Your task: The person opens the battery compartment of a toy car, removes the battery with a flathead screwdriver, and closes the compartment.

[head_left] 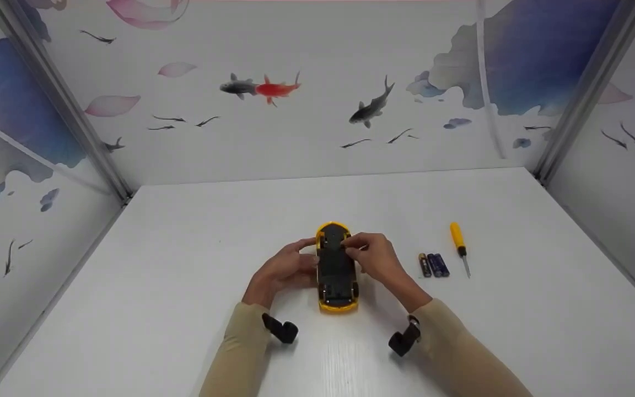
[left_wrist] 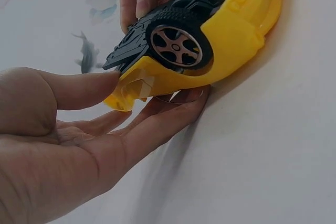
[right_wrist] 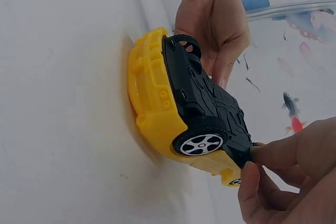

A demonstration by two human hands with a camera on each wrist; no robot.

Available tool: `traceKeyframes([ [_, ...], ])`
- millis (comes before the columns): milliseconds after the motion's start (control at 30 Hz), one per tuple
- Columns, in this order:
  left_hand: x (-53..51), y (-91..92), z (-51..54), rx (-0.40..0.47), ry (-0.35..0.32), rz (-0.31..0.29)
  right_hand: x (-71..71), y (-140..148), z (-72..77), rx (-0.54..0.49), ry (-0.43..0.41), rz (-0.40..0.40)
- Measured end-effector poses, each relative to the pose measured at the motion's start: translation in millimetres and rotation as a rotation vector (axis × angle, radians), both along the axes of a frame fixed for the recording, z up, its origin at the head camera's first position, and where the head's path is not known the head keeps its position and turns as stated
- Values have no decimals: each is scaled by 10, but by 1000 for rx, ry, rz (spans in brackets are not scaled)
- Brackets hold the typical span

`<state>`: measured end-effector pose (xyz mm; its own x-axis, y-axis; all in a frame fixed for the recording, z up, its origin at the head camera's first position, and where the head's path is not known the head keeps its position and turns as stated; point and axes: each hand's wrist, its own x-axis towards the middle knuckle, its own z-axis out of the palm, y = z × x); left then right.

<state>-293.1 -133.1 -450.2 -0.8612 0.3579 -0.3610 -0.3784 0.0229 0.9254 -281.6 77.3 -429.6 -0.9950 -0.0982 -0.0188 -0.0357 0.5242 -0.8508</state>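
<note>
A yellow toy car [head_left: 337, 306] is upside down over the white table, its black underside [head_left: 335, 264] facing up. My left hand [head_left: 287, 268] grips it from the left, with the thumb at the edge of the base and fingers beneath the body in the left wrist view. On the other side, my right hand [head_left: 377, 257] pinches the edge of the black base near a wheel, between thumb and index finger [right_wrist: 278, 153]. Whether a small part sits between those fingertips, I cannot tell. The car's roof is hidden below.
Three batteries [head_left: 437, 265] lie side by side to the right of my right hand. Farther right lies a yellow-handled screwdriver [head_left: 457, 237], its tip pointing toward me. Painted panels [head_left: 317, 138] stand behind the table and at both sides.
</note>
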Motion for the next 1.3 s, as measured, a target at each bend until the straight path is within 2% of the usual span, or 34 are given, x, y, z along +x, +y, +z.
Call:
traceKeyframes([
  [333, 4, 1, 3, -12, 6, -4, 5, -2, -16, 70, 21, 11],
  [500, 2, 11, 5, -33, 3, 13, -18, 21, -18, 42, 17, -30],
  [667, 4, 18, 14, -48, -3, 31, -50, 57, -28, -46, -127, -66],
  [767, 2, 20, 14, -38, -8, 32, -59, 66, -38, -98, -251, -32],
  [867, -2, 18, 6, -6, -14, 16, -57, 57, -50, -133, -322, 14],
  [1000, -5, 18, -10, 20, -6, -10, -59, 40, -68, -167, -344, 31],
  [1167, 1, 37, -19, -56, 65, -25, -64, 41, -79, -182, -332, 19],
  [1300, 1, 47, -22, -100, 86, -6, -63, 52, -73, -184, -323, 23],
])
